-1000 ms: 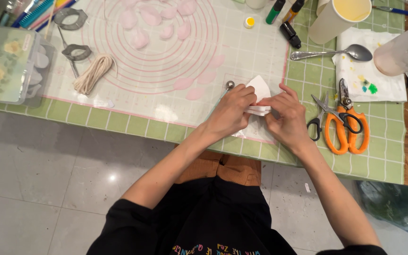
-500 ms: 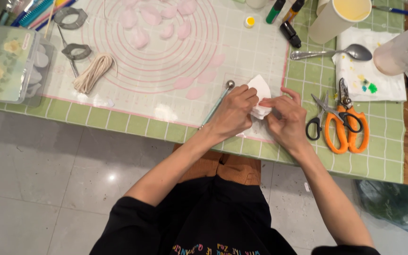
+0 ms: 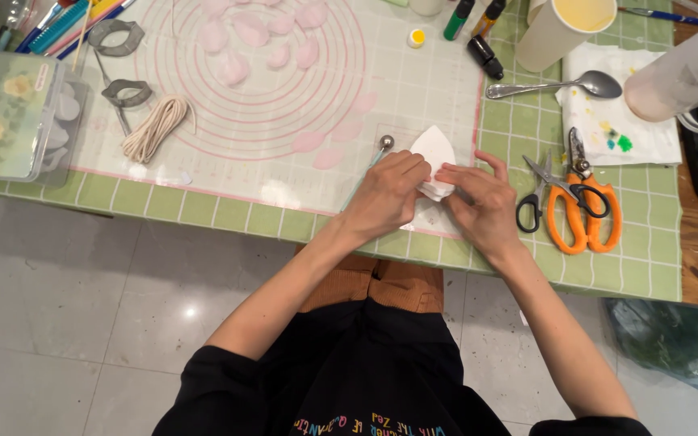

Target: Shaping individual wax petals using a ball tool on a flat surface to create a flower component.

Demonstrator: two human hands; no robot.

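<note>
White soft leaf-shaped piece (image 3: 436, 152) is sitting pinched between your left hand (image 3: 385, 194) and right hand (image 3: 478, 202), so keep pressing it gently, both sides even.

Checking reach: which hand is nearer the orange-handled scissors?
Right. The right hand sits just left of the orange-handled scissors, a small gap between them. The left hand is farther left, beyond the white petal-shaped piece both hands touch.
</note>
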